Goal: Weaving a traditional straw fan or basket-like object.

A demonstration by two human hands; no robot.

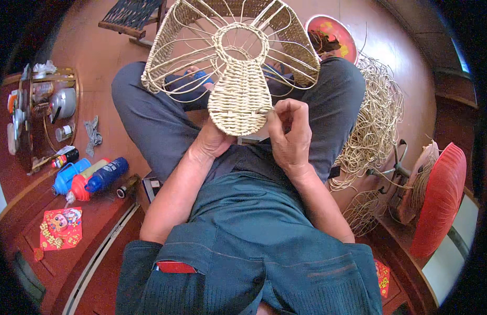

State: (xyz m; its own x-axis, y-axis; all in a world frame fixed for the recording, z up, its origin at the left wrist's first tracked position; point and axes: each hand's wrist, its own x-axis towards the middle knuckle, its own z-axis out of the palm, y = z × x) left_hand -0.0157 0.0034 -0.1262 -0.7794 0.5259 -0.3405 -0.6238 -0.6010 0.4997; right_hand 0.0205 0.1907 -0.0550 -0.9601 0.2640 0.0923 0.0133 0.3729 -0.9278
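Between my knees rests a pale wicker piece with a woven side wall, open looping strands and a braided ring. A densely woven, tongue-shaped panel extends from that ring toward me. My left hand supports the panel's lower left edge from beneath, its fingers mostly hidden under the weave. At the panel's right edge, the thumb and fingers of my right hand are pinched together on a short strand. A thin gap line crosses the weave at that height.
A large heap of loose strands lies right of my knee, below a red basin. Farther right stands a red round cushion-like object. Bottles and a shelf with a kettle are at left. A wooden chair stands beyond.
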